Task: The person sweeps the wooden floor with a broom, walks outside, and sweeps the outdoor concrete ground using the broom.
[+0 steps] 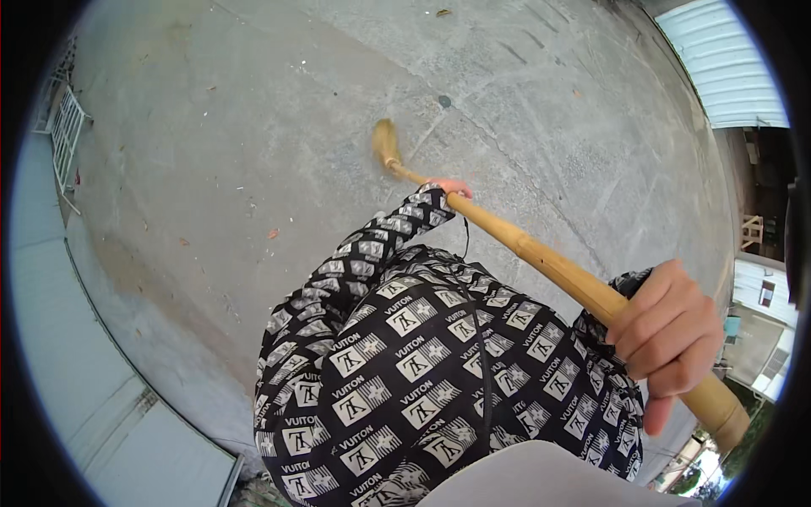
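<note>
1. Two hands grasp one long bamboo broom handle (549,262), a smooth, jointed, tan pole that runs from the lower right up toward the middle of the view.
2. Right hand (667,334) — its grip is closed around the thick upper end of the handle, fingers curled over the top, near the lower right edge.
3. Left hand (449,188) sits further down the pole; only the fingertips show past a patterned black-and-white sleeve (380,245), and they wrap the handle in a closed grip.
4. Broom head (385,144) — a small straw-coloured tuft, blurred — is down at the concrete floor (253,110), just beyond the left hand.
5. Concrete is grey, rough and mottled, with shallow seams, a few small leaves and a dark spot (444,101) near the broom head.
6. Pale corrugated sheeting (726,68) stands at the upper right; a white metal frame (63,135) lies at the far left edge.
</note>
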